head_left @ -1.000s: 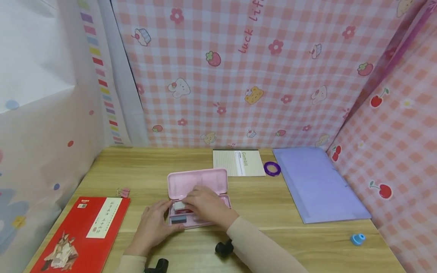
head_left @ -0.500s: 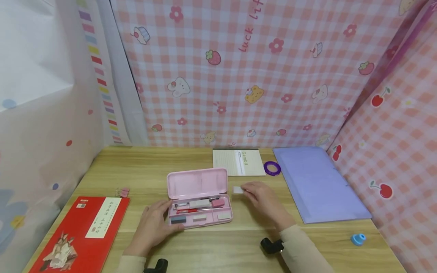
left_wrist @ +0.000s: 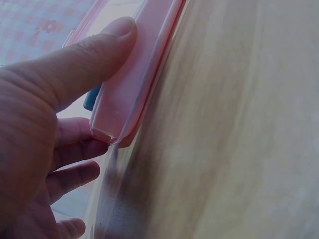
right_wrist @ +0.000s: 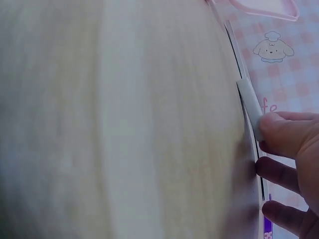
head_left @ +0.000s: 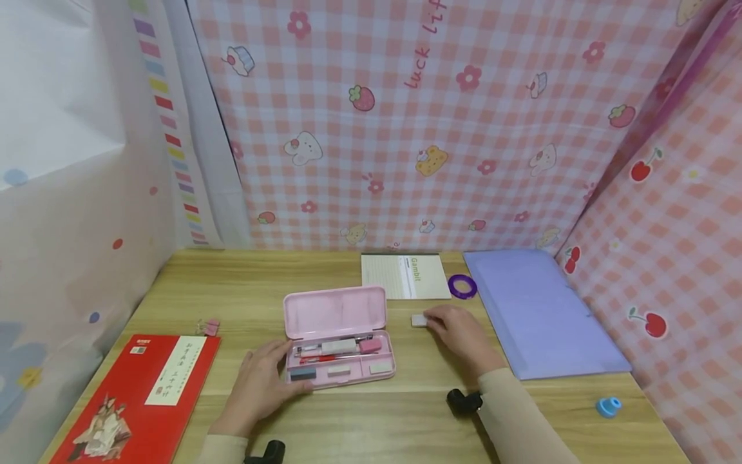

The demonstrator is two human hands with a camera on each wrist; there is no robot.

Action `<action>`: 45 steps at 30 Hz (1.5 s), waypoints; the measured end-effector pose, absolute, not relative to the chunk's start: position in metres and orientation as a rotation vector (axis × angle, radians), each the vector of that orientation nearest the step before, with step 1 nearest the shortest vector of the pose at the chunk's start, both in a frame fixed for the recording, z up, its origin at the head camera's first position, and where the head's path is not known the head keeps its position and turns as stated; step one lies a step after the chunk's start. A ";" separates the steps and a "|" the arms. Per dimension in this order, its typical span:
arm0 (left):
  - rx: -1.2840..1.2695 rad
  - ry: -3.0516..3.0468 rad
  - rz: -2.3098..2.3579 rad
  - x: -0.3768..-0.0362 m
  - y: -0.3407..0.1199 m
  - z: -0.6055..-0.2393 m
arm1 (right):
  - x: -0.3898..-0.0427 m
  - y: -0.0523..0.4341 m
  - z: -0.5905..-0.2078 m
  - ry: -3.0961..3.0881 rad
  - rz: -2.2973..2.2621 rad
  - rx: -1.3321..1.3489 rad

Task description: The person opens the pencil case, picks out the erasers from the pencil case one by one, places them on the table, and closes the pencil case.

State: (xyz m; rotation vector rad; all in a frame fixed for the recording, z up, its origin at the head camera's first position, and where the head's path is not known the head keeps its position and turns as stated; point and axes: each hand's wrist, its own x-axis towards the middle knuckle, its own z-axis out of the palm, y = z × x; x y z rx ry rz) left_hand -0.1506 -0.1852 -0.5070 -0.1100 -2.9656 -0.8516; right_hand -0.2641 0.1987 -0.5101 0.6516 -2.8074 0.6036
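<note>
A pink pencil case (head_left: 335,310) lies with its lid raised at the middle of the table. My left hand (head_left: 261,380) grips its left end; in the left wrist view the thumb presses the front of the case (left_wrist: 130,87) while fingertips touch its end. Inside are a red pen (head_left: 326,358), a blue-grey block (head_left: 303,373), a pink block (head_left: 371,346) and several whitish blocks. To the right of the case, my right hand (head_left: 464,335) pinches a white eraser (head_left: 418,321) between thumb and fingers, close over the table. The right wrist view shows this eraser (right_wrist: 250,104) edge-on.
Behind the eraser lie a notepad (head_left: 406,277) and a purple tape roll (head_left: 462,287). A lilac folder (head_left: 545,316) and a small blue cone-shaped piece (head_left: 608,406) are on the right. A red book (head_left: 139,393) and pink binder clip (head_left: 212,327) lie left.
My right hand has come out of the pencil case with the white eraser and moved right, then a little farther right since half a second ago. My left hand stays on the case.
</note>
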 end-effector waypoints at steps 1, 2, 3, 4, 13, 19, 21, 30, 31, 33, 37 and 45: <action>-0.111 -2.965 -0.852 -0.150 -0.185 -0.507 | -0.264 0.198 -0.510 -2.814 0.600 0.643; -0.111 -2.965 -0.853 -0.150 -0.185 -0.507 | -0.264 0.197 -0.510 -2.820 0.602 0.633; -0.112 -2.965 -0.851 -0.150 -0.185 -0.507 | -0.264 0.197 -0.510 -2.826 0.608 0.622; -0.113 -2.964 -0.851 -0.150 -0.185 -0.507 | -0.264 0.196 -0.510 -2.833 0.608 0.613; -0.118 -2.958 -0.843 -0.150 -0.185 -0.507 | -0.263 0.195 -0.511 -2.874 0.613 0.542; -0.114 -2.961 -0.837 -0.150 -0.185 -0.508 | -0.262 0.195 -0.511 -2.881 0.639 0.520; -0.113 -2.959 -0.837 -0.150 -0.186 -0.508 | -0.262 0.195 -0.510 -2.885 0.648 0.519; -0.136 -2.936 -0.845 -0.149 -0.186 -0.508 | -0.258 0.200 -0.503 -2.921 0.841 0.481; -0.135 -2.938 -0.843 -0.149 -0.186 -0.509 | -0.256 0.198 -0.501 -2.918 0.854 0.481; -0.132 -2.941 -0.839 -0.150 -0.186 -0.509 | -0.251 0.192 -0.496 -2.917 0.866 0.488; -0.125 -2.947 -0.833 -0.151 -0.186 -0.509 | -0.241 0.168 -0.486 -2.908 0.850 0.537; -0.125 -2.942 -0.848 -0.150 -0.187 -0.510 | -0.220 0.108 -0.479 -2.747 0.736 0.922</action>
